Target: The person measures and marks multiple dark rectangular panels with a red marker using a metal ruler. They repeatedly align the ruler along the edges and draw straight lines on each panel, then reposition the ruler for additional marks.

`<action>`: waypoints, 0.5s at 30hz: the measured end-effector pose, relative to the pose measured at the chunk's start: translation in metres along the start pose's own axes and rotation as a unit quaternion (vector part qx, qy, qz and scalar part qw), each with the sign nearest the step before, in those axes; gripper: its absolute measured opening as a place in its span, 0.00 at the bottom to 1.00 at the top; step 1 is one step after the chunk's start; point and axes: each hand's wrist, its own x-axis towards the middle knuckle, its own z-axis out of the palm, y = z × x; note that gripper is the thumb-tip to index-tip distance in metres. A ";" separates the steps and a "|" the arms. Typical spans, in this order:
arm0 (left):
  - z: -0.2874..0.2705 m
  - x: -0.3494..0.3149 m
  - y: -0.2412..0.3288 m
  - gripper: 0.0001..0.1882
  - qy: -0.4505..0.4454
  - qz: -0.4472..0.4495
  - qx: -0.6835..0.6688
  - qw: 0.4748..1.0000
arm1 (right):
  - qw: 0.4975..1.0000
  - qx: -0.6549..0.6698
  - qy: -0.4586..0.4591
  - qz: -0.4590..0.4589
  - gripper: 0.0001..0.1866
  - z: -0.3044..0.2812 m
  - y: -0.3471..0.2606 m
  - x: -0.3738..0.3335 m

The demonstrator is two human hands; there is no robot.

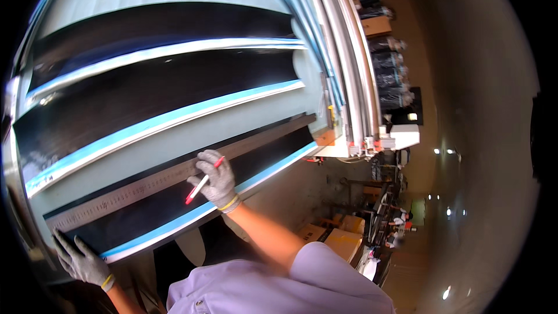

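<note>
**Along the near edge of the desk (256, 117): steel ruler (133, 189) down, pen (201, 186) up!**

And here at the near side, the ruler's lying lengthwise on the nearest dark panel (145, 214), running from the desk's L edge almost to its R edge. R hand (217, 182), gloved, is curled round the red-and-white pen, approx. halfway along, fingertips at the ruler. L hand (84, 261), also gloved, is down by the near-L corner: fingers spread, slightly bent, right at the ruler's end & panel's end, no grip to be seen; can't tell how hard it's pressing.

Step in hand? Looks like lining up the ruler, poss. for a mark; pen tip isn't clearly on the panel. Next move, I'd judge, calls for L end pinned, ruler flat, pen turned to the edge.

Beyond, toward the far edge, two more dark panels, middle one (157, 90) & far one (163, 26), w/ pale borders. Metal tubes (350, 52) flank the R edge.

Writing: ruler's got a printed scale, plus tiny dark marks on the middle panel's border nr the L edge, too small to read. No brand legible.
</note>
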 end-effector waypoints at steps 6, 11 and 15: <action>0.011 -0.003 -0.006 0.30 -0.012 -0.013 -0.002 1.000 | 1.000 -0.018 -0.002 0.000 0.27 0.002 0.004 0.000; -0.046 0.010 0.028 0.33 0.015 -0.012 -0.021 1.000 | 0.999 -0.034 -0.006 0.018 0.26 0.010 0.004 -0.012; -0.047 0.012 0.024 0.32 0.017 -0.008 -0.011 1.000 | 0.999 -0.029 0.014 0.020 0.25 0.015 -0.002 -0.012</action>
